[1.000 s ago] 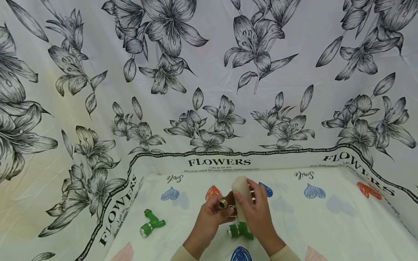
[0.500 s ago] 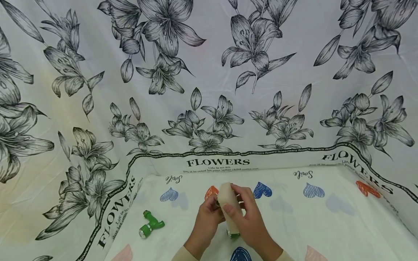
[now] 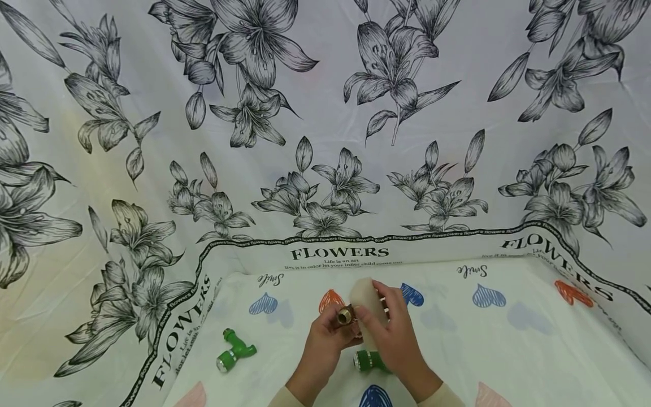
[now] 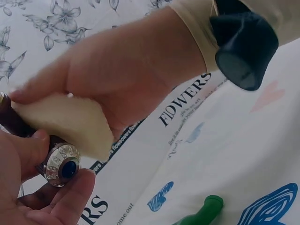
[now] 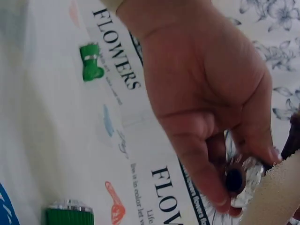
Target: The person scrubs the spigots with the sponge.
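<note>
My left hand (image 3: pixel 322 347) grips a dark brown tap with a brass threaded end (image 3: pixel 346 315). Its clear faceted knob (image 4: pixel 58 159), dark blue at the centre, shows by the left fingertips in the left wrist view. A pale cream sponge block (image 3: pixel 367 302) is held in my right hand (image 3: pixel 402 333), thumb on its near face and fingers behind. The sponge lies against the tap and hides much of its body. On the cloth just below the hands is a green tap (image 3: pixel 367 360), partly covered by the right hand.
Another green tap (image 3: pixel 236 349) lies on the cloth to the left. A white cloth (image 3: pixel 488 350) printed with hearts covers the work surface. Behind it hangs a flower-printed sheet (image 3: pixel 325 113), with another such side at the left.
Half a second ago the sponge shifted left over the tap and hid its brass end. Now it is back to the right and the brass end shows again. The green taps stay put.
</note>
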The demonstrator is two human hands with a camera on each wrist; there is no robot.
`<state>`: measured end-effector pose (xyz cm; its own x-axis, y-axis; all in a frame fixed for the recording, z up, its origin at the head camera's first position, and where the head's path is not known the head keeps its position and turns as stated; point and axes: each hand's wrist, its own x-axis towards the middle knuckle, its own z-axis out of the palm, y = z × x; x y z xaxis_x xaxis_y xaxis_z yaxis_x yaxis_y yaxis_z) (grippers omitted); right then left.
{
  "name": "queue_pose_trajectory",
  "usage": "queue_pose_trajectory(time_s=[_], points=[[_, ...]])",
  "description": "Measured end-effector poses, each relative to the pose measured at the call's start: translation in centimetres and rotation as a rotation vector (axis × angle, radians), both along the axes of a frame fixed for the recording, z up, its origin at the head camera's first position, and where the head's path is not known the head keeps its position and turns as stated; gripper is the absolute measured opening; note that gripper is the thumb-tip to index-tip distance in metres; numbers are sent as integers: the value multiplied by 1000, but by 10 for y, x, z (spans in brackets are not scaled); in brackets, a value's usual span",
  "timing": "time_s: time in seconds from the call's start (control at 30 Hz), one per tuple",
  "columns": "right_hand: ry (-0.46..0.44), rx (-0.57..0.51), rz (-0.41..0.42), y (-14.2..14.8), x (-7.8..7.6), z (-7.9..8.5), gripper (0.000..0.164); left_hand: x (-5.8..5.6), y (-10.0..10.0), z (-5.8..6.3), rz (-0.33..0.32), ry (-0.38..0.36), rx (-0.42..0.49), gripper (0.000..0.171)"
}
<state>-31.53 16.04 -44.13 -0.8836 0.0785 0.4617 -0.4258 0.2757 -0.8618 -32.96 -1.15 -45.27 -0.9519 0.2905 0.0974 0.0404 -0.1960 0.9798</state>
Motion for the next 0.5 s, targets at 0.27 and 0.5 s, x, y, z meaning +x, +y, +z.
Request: queue_pose_trajectory(time_s=[0.27, 0.5], points=[[-35, 52, -101, 9, -11, -9, 62, 3, 0, 3, -10, -12, 23, 29], [-90, -26, -57, 5, -6, -7, 60, 3, -1, 4, -3, -20, 5, 23]])
